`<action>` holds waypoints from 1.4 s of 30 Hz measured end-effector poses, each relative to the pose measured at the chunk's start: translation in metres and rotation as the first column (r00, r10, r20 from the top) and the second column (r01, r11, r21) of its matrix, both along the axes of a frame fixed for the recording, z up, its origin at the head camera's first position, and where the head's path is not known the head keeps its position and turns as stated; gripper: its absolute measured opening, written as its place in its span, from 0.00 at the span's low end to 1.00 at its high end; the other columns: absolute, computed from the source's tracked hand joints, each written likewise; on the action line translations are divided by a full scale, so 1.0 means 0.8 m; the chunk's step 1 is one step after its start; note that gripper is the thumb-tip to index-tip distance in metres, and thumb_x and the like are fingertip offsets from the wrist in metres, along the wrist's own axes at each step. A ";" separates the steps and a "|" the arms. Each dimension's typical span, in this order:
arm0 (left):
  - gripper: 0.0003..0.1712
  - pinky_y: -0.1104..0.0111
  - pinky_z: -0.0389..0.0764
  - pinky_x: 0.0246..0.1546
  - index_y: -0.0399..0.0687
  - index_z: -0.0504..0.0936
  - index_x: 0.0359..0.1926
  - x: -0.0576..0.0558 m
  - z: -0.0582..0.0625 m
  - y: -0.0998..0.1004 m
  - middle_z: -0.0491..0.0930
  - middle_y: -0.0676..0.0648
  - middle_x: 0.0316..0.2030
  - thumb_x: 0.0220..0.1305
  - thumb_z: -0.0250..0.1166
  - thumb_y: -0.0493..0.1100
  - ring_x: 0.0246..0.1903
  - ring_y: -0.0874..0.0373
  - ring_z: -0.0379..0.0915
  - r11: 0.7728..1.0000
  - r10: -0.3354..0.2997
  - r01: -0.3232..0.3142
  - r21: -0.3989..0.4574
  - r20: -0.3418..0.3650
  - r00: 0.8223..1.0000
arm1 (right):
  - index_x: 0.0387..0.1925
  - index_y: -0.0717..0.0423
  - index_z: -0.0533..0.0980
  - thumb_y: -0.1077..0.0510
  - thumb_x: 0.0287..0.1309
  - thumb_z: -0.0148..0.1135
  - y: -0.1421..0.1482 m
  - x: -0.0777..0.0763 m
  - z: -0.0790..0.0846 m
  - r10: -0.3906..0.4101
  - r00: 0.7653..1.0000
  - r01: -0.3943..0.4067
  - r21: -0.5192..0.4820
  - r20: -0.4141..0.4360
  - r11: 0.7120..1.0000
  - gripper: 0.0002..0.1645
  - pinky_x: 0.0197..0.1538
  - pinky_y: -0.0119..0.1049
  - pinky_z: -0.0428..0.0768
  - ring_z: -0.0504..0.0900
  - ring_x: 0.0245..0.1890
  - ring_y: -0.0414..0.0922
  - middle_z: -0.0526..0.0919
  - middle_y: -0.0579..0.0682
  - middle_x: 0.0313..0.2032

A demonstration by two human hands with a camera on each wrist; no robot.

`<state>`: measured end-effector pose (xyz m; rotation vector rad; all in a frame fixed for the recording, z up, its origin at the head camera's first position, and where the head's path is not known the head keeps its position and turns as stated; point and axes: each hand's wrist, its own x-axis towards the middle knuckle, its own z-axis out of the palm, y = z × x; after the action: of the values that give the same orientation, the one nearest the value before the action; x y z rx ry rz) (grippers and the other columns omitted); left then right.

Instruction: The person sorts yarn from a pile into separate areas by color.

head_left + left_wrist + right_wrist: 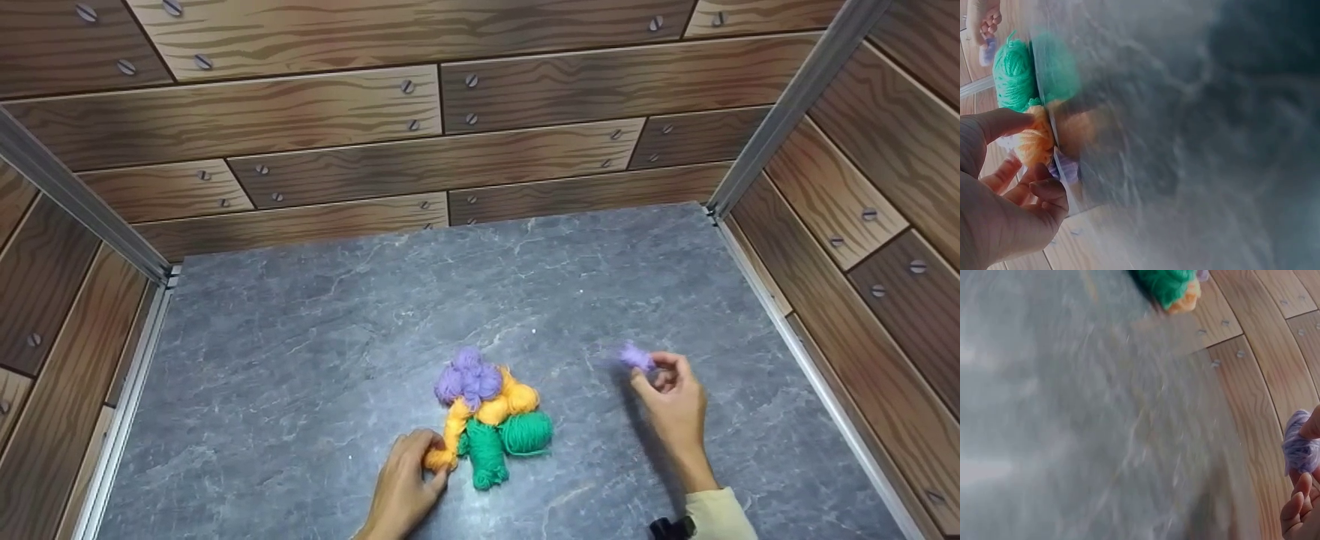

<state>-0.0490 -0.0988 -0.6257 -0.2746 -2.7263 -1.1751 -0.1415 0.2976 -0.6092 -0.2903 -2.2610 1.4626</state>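
My right hand (pixel 675 405) pinches a small purple yarn ball (pixel 636 355) between thumb and fingertips, over the right part of the table. The same purple yarn (pixel 1299 444) shows at the right edge of the right wrist view. At the pile's left side my left hand (pixel 409 472) grips the lower end of an orange yarn skein (pixel 454 429), thumb on one side and fingers on the other. Beside it lie two green yarn skeins (pixel 487 454). Purple yarn balls (pixel 469 377) cluster at the top of the pile, with more orange yarn (pixel 510 401) to their lower right.
The pile rests on a grey marbled tabletop (pixel 300 360). Wood-patterned panels (pixel 337 112) stand at the back and both sides, with metal rails (pixel 810 390) along the side edges. White specks (pixel 533 331) dot the surface.
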 end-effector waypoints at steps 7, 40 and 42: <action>0.21 0.58 0.78 0.41 0.53 0.82 0.40 -0.002 0.000 0.002 0.81 0.56 0.40 0.52 0.82 0.30 0.40 0.57 0.73 1.000 0.002 -0.002 0.007 -0.009 1.000 | 0.48 0.64 0.82 0.67 0.56 0.77 0.024 0.001 -0.006 -0.073 0.997 0.071 0.052 0.040 0.996 0.19 0.30 0.26 0.68 0.72 0.25 0.36 0.77 0.50 0.26; 0.21 0.58 0.78 0.41 0.52 0.82 0.40 -0.007 0.000 0.000 0.80 0.57 0.37 0.51 0.81 0.30 0.39 0.57 0.74 1.000 -0.012 0.012 0.003 -0.012 1.000 | 0.53 0.64 0.77 0.52 0.61 0.74 0.101 0.014 -0.017 -0.242 0.917 0.136 0.320 0.318 0.938 0.26 0.47 0.54 0.73 0.84 0.45 0.64 0.87 0.66 0.46; 0.21 0.58 0.78 0.40 0.52 0.81 0.40 -0.007 0.000 0.001 0.80 0.57 0.37 0.51 0.81 0.30 0.39 0.57 0.74 1.000 -0.011 0.011 -0.003 -0.011 1.000 | 0.53 0.63 0.77 0.52 0.61 0.74 0.101 0.014 -0.017 -0.241 0.917 0.133 0.325 0.319 0.936 0.26 0.47 0.55 0.73 0.84 0.45 0.64 0.86 0.66 0.46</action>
<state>-0.0548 -0.0984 -0.6254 -0.2952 -2.7208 -1.1695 -0.1299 0.3785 -0.6228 -0.7061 -2.6076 1.0128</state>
